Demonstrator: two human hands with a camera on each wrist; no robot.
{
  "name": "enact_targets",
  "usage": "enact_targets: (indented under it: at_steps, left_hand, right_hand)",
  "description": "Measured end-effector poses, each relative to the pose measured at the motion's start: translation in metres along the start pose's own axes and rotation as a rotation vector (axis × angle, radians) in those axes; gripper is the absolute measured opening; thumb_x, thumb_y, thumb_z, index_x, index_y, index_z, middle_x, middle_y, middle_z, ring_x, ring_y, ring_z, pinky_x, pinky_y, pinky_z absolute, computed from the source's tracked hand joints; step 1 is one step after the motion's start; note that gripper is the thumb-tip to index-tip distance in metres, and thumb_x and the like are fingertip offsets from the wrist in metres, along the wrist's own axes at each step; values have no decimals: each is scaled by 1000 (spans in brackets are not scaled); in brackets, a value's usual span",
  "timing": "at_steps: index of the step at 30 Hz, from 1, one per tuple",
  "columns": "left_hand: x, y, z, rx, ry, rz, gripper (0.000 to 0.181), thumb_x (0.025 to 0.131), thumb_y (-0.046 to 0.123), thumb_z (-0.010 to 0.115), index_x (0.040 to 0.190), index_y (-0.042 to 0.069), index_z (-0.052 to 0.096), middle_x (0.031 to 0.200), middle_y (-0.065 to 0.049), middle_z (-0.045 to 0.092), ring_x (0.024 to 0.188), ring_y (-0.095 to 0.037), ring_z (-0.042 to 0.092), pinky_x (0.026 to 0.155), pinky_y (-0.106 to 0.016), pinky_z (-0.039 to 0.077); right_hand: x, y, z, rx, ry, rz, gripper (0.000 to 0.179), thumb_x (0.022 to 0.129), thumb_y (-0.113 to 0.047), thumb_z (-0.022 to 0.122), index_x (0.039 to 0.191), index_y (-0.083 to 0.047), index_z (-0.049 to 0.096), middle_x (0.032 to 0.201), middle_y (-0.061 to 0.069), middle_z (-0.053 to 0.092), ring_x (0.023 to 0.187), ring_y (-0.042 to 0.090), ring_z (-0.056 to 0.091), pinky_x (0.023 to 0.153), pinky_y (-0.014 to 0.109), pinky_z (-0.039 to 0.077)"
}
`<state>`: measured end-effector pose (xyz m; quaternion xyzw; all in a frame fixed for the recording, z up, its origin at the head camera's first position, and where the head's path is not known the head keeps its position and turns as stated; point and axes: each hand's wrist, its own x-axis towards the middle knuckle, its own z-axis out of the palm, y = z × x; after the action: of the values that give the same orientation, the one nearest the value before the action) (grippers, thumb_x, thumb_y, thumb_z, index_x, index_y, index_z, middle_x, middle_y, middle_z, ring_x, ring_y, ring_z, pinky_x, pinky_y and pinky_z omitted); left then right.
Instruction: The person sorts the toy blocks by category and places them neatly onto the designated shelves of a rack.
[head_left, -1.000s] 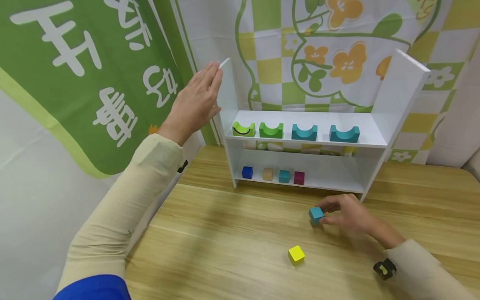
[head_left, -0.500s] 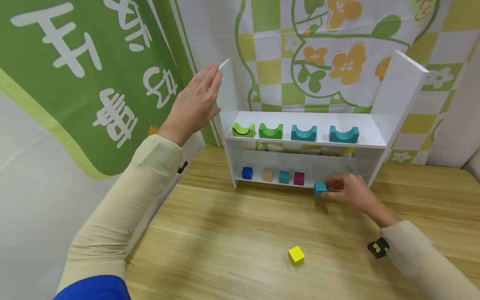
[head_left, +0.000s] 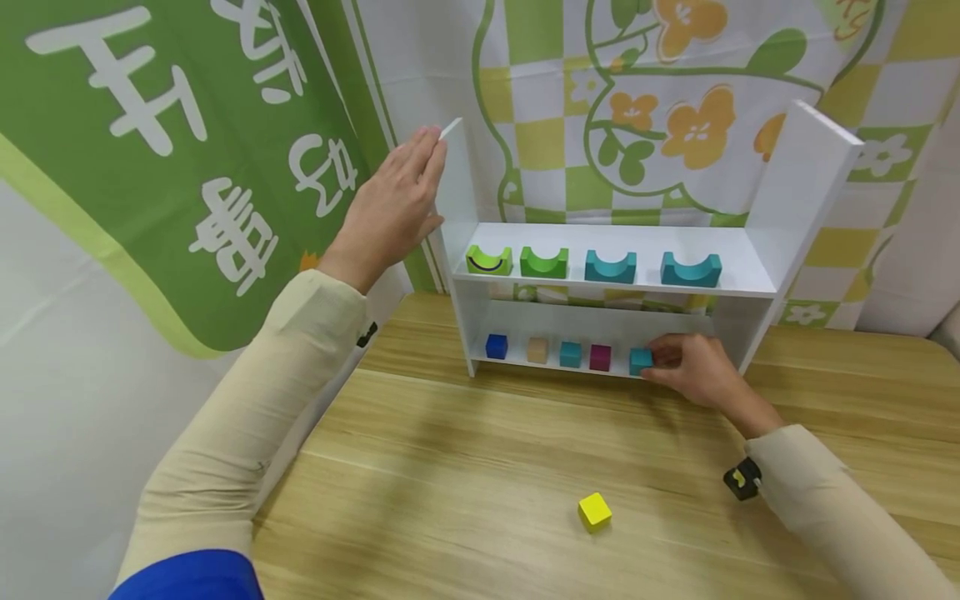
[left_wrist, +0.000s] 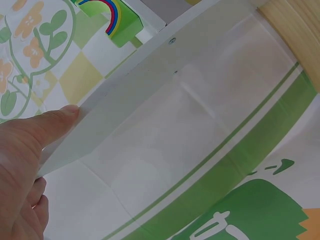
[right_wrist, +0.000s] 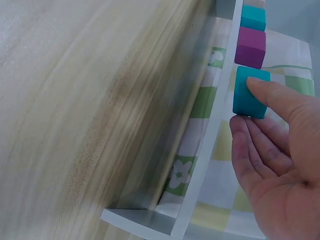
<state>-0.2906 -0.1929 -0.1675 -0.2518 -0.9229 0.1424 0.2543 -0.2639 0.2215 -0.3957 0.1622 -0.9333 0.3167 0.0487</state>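
Note:
My right hand (head_left: pixel 697 367) holds a teal cube (head_left: pixel 641 361) at the front of the lower shelf. In the right wrist view the thumb lies on this teal cube (right_wrist: pixel 245 92), with the curled fingers under its near end. Left of it on the same board stand a magenta cube (head_left: pixel 600 357), another teal cube (head_left: pixel 570 354), a beige cube (head_left: pixel 537 350) and a dark blue cube (head_left: pixel 497 347). My left hand (head_left: pixel 393 204) grips the upper edge of the white shelf's left side panel (left_wrist: pixel 150 75), thumb on one face and fingers on the other.
Two green arch blocks (head_left: pixel 544 262) and two teal arch blocks (head_left: pixel 690 270) stand on the upper shelf board (head_left: pixel 645 233). A yellow cube (head_left: pixel 595 512) lies on the wooden table (head_left: pixel 450 467). The white right side panel (head_left: pixel 806 183) rises beside my right forearm, and a patterned cloth hangs behind.
My right hand has carried the teal cube from above the table up and back onto the lower shelf, right of the magenta cube. The left hand keeps its grip on the panel.

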Motion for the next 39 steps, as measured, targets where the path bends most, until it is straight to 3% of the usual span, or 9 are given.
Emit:
enact_targets:
  at_steps: [12, 17, 23, 35, 39]
  left_hand:
    - [1, 0, 0, 0, 4, -1, 88, 103, 24, 71, 164, -10, 18, 175, -27, 17, 165, -38, 17, 138, -45, 15]
    - [1, 1, 1, -4, 3, 1, 88, 103, 23, 71, 164, -10, 18, 175, -27, 18, 165, -38, 17, 138, -45, 15]
    - [-1, 1, 1, 2, 3, 4, 88, 102, 23, 72, 164, -11, 19, 174, -27, 19, 165, -39, 19, 137, -45, 16]
    - [1, 0, 1, 10, 8, 10, 87, 103, 23, 71, 164, -11, 19, 174, -27, 19, 165, -38, 18, 138, -45, 16]
    - [1, 0, 1, 11, 7, 8, 87, 103, 23, 71, 164, -11, 19, 174, -27, 19, 165, -38, 18, 137, -45, 17]
  right_hand:
    - [4, 6, 2, -9, 7, -15, 38, 91, -18, 84, 116, 9, 75, 109, 26, 79, 99, 38, 79, 87, 51, 67]
    - [1, 5, 2, -29, 21, -31, 44, 91, -19, 84, 123, 10, 72, 119, 29, 76, 108, 44, 76, 93, 57, 64]
    - [-14, -2, -3, -83, 53, -79, 49, 90, -22, 85, 127, 7, 72, 125, 28, 74, 113, 45, 74, 97, 61, 61]
    - [-51, -30, -8, -49, -17, -237, 41, 88, -15, 87, 124, -1, 75, 119, 17, 79, 107, 36, 77, 91, 51, 65]
    - [-60, -38, -3, -34, -75, -277, 40, 88, -21, 88, 123, -5, 76, 118, 11, 80, 106, 30, 77, 90, 48, 66]
